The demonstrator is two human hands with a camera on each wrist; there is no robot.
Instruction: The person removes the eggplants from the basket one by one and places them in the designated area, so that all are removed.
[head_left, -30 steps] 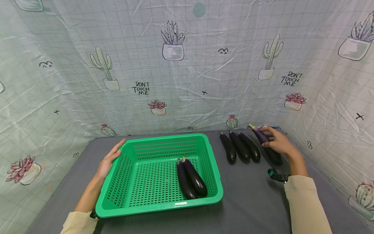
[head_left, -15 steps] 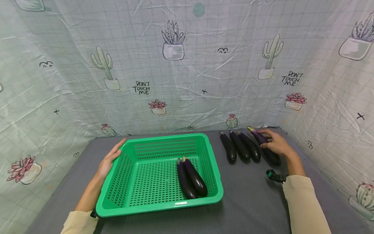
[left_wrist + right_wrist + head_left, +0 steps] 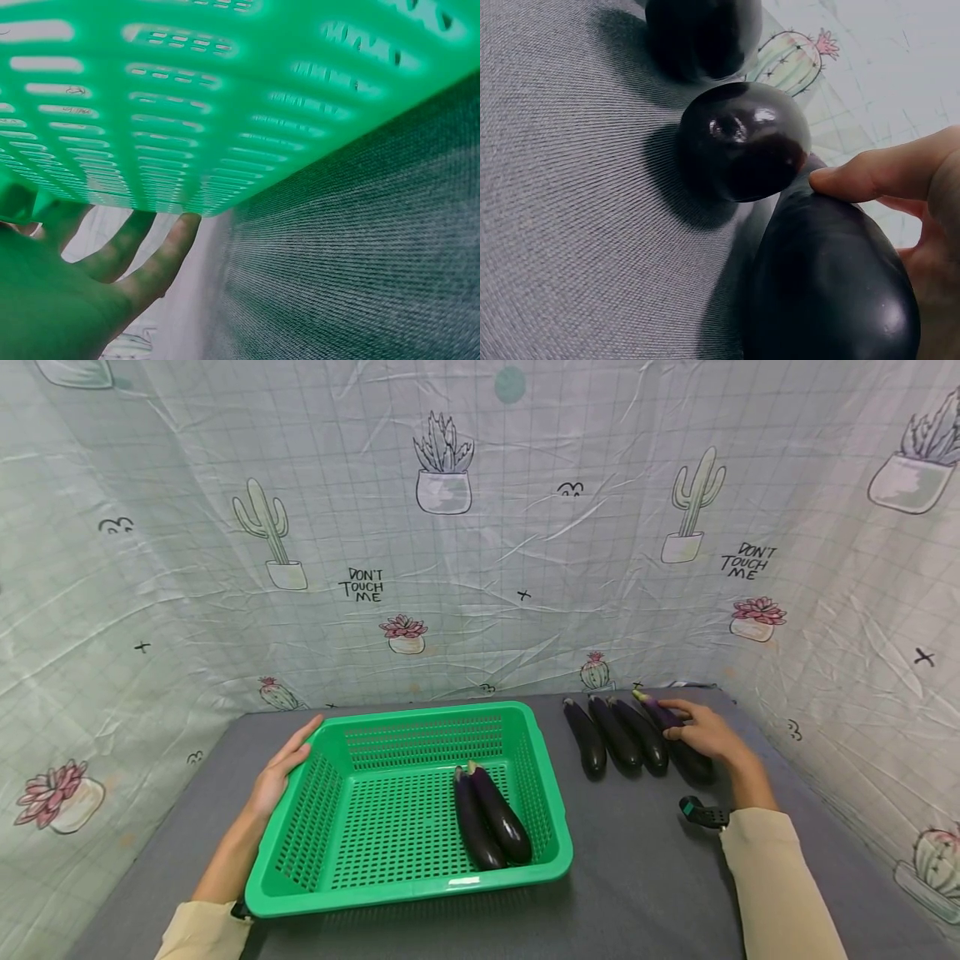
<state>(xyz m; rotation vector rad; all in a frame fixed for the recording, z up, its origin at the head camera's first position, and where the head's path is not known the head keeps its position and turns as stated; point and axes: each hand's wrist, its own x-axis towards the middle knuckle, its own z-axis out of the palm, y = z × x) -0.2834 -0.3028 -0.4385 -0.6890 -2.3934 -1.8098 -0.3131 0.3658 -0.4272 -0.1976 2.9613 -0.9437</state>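
Note:
In the head view, a green plastic basket (image 3: pixel 408 893) stands on the grey tabletop, with two eggplants (image 3: pixel 491 818) side by side at its right. My left hand (image 3: pixel 273 777) rests against the basket's left side, fingers fairly straight; the left wrist view has its fingertips touching the slotted wall (image 3: pixel 172 135). On the right, my right hand (image 3: pixel 705 731) grips a dark purple eggplant (image 3: pixel 690 760) with a yellow-green stem, thumb on its near side. In the right wrist view, that eggplant (image 3: pixel 832 277) lies beside another eggplant (image 3: pixel 742 142). The fingers behind it are partly hidden.
Three more eggplants (image 3: pixel 618 739) lie in a row between the basket and my right hand, stems toward the back. A patterned cloth (image 3: pixel 480 552) hangs behind and along both sides of the grey tabletop (image 3: pixel 622 877).
My right hand has shifted a little left, bringing its eggplant closer to the row of three, its stem end lower in view. The left hand and basket have stayed put.

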